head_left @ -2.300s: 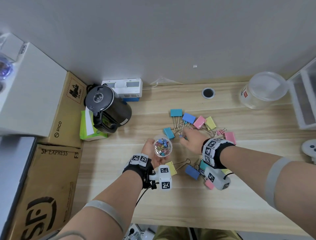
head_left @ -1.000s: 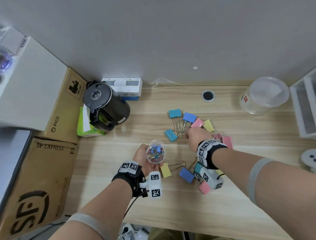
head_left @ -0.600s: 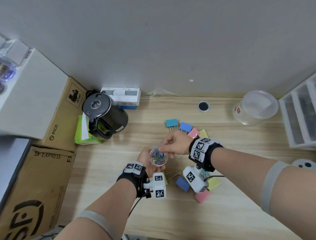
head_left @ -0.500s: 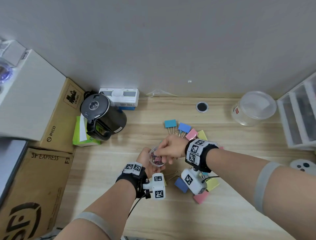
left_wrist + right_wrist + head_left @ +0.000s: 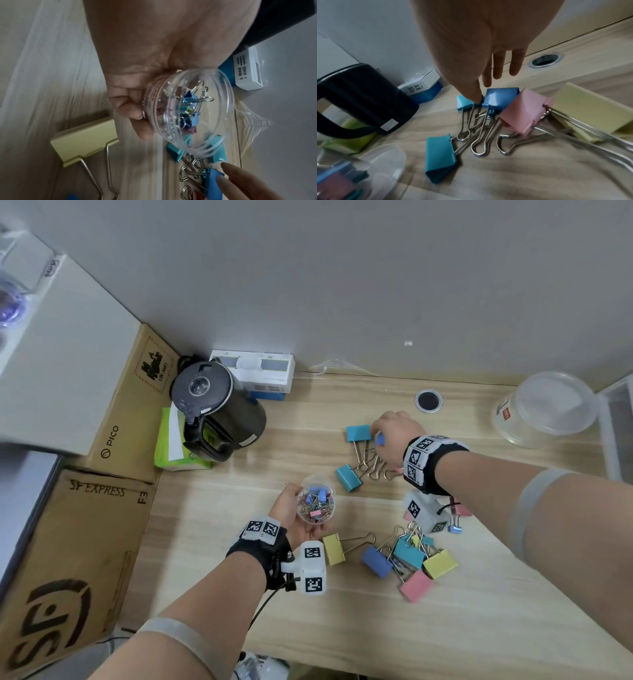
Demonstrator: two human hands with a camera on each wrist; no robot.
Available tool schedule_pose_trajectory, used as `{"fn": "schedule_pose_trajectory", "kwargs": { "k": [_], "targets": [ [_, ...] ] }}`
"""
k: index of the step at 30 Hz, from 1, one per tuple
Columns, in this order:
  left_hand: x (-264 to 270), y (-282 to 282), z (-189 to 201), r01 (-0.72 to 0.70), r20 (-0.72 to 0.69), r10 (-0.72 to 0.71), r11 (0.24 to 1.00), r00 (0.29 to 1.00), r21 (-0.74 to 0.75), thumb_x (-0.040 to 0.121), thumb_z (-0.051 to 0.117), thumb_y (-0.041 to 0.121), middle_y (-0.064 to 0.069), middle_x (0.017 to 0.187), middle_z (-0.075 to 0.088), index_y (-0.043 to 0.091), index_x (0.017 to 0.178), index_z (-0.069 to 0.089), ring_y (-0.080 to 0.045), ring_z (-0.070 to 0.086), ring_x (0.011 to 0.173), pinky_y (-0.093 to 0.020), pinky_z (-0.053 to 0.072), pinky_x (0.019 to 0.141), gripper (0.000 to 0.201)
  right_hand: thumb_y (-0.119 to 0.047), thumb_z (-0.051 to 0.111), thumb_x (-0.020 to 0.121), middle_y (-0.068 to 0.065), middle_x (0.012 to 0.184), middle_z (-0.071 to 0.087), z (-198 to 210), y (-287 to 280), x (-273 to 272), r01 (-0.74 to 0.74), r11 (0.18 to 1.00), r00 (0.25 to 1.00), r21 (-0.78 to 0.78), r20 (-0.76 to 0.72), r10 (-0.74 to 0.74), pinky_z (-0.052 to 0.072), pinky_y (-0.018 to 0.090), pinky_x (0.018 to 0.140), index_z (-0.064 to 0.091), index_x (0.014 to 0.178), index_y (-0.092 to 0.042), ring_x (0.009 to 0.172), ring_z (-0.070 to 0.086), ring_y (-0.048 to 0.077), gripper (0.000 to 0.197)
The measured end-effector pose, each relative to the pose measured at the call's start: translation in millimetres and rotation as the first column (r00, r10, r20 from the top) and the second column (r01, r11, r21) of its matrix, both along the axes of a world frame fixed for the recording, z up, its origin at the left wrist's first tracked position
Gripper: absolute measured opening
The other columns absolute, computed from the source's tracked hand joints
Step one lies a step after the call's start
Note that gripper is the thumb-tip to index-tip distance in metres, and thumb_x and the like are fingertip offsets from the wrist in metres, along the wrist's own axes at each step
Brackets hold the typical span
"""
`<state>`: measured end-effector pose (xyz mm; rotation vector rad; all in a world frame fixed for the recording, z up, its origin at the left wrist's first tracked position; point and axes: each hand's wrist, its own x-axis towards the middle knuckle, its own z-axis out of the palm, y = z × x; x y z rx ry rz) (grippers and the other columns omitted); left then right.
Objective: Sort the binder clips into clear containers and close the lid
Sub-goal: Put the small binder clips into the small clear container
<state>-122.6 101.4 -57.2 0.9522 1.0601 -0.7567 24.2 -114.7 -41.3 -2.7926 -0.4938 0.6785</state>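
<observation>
My left hand point(image 5: 291, 513) grips a small clear container point(image 5: 315, 503) with several small binder clips inside; its open mouth faces up. The left wrist view shows my fingers point(image 5: 132, 108) curled round its wall point(image 5: 221, 94). My right hand point(image 5: 390, 433) reaches over the far cluster of large clips with straight fingers. Its thumb tip point(image 5: 475, 96) touches a teal clip point(image 5: 462, 102), next to a blue clip point(image 5: 500, 97) and a pink clip point(image 5: 525, 112). Nothing is held in it. Another teal clip point(image 5: 348, 478) lies nearer me.
More large clips, yellow point(image 5: 334, 548), blue point(image 5: 376, 561), teal, pink point(image 5: 417, 585), lie near the front. A big lidded clear tub point(image 5: 548, 409) stands far right. A black kettle point(image 5: 215, 409), a white box point(image 5: 253, 371) and cardboard boxes point(image 5: 113, 412) crowd the left. A cable hole point(image 5: 428, 400) sits behind the clips.
My right hand has left the small container's mouth and moved away to the far clip cluster, now empty. My left hand has kept its grip on the container.
</observation>
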Motion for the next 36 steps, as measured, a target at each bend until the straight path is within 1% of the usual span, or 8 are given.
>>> {"fn": "schedule_pose_trajectory", "kwargs": {
  "k": [7, 11, 15, 21, 24, 28, 32, 36],
  "targets": [
    [4.4, 6.2, -0.7, 0.030, 0.023, -0.030, 1.000, 0.999, 0.000, 0.091, 0.033, 0.037, -0.011, 0.074, 0.068, 0.004, 0.110, 0.065, -0.028, 0.062, 0.056, -0.023, 0.038, 0.049, 0.049, -0.022, 0.049, 0.088, 0.005, 0.112, 0.054, -5.9, 5.6, -6.2, 0.027, 0.990, 0.999, -0.138, -0.037, -0.032, 0.046, 0.039, 0.089, 0.061, 0.117, -0.019, 0.108, 0.049, 0.027, 0.032],
    [9.0, 6.2, -0.5, 0.052, 0.026, -0.052, 0.999, 0.998, -0.003, 0.089, 0.034, 0.037, -0.011, 0.073, 0.067, 0.005, 0.104, 0.066, -0.027, 0.061, 0.057, -0.026, 0.035, 0.051, 0.048, -0.028, 0.054, 0.089, 0.005, 0.111, 0.056, -6.4, -0.3, -6.2, 0.028, 0.976, 0.999, -0.217, -0.034, -0.036, 0.043, 0.039, 0.086, 0.062, 0.113, -0.022, 0.108, 0.050, 0.027, 0.026],
    [13.7, 6.3, 0.5, 0.080, 0.029, -0.080, 0.997, 0.996, 0.001, 0.088, 0.034, 0.036, -0.012, 0.072, 0.067, 0.005, 0.103, 0.065, -0.026, 0.060, 0.058, -0.025, 0.035, 0.051, 0.046, -0.034, 0.057, 0.089, 0.004, 0.111, 0.055, -11.3, 1.7, -7.7, 0.037, 0.981, 0.999, -0.190, -0.030, -0.044, 0.046, 0.040, 0.089, 0.062, 0.115, -0.024, 0.109, 0.049, 0.026, 0.029],
    [17.7, 8.4, -0.2, 0.094, 0.018, -0.094, 0.996, 0.995, 0.011, 0.090, 0.033, 0.037, -0.012, 0.074, 0.066, 0.005, 0.106, 0.064, -0.027, 0.059, 0.059, -0.023, 0.037, 0.049, 0.047, -0.022, 0.055, 0.090, 0.000, 0.104, 0.062, -11.6, 14.0, -6.9, 0.021, 0.965, 1.000, -0.261, -0.014, -0.026, 0.037, 0.037, 0.079, 0.063, 0.113, -0.025, 0.101, 0.055, 0.023, 0.025],
    [18.3, 8.1, -0.9, 0.093, 0.008, -0.093, 0.996, 0.996, 0.019, 0.091, 0.033, 0.037, -0.012, 0.073, 0.067, 0.005, 0.101, 0.066, -0.027, 0.059, 0.060, -0.024, 0.037, 0.050, 0.047, -0.020, 0.056, 0.089, -0.002, 0.098, 0.064, -10.0, 14.9, -5.9, 0.019, 0.957, 1.000, -0.290, 0.005, -0.018, 0.036, 0.038, 0.085, 0.063, 0.106, -0.027, 0.094, 0.050, 0.021, 0.020],
    [20.4, 6.9, -0.5, 0.091, 0.012, -0.092, 0.995, 0.996, 0.032, 0.092, 0.032, 0.036, -0.012, 0.070, 0.067, 0.004, 0.096, 0.067, -0.028, 0.059, 0.060, -0.026, 0.035, 0.051, 0.047, -0.016, 0.053, 0.089, 0.001, 0.099, 0.063, -5.5, 11.0, -4.7, 0.022, 0.979, 1.000, -0.201, 0.000, -0.022, 0.037, 0.038, 0.097, 0.060, 0.099, -0.025, 0.089, 0.042, 0.021, 0.016],
    [22.1, 4.5, 2.9, 0.087, 0.010, -0.087, 0.995, 0.996, 0.049, 0.094, 0.030, 0.036, -0.013, 0.070, 0.066, 0.004, 0.093, 0.068, -0.028, 0.058, 0.061, -0.027, 0.034, 0.053, 0.049, -0.025, 0.059, 0.081, -0.004, 0.090, 0.065, -1.9, 7.2, -6.2, 0.030, 0.999, 0.999, -0.020, -0.036, -0.031, 0.043, 0.036, 0.088, 0.056, 0.083, -0.031, 0.094, 0.054, 0.022, 0.007],
    [23.2, -2.4, 7.8, 0.085, 0.015, -0.086, 0.995, 0.996, 0.046, 0.094, 0.029, 0.036, -0.012, 0.068, 0.065, 0.004, 0.092, 0.066, -0.029, 0.057, 0.060, -0.028, 0.032, 0.054, 0.048, -0.020, 0.070, 0.076, -0.008, 0.078, 0.066, 14.7, 6.6, -13.0, 0.073, 0.968, 0.978, 0.240, -0.208, -0.022, 0.055, 0.032, 0.075, 0.064, 0.078, -0.028, 0.080, 0.065, 0.019, 0.010]
  ]
}}
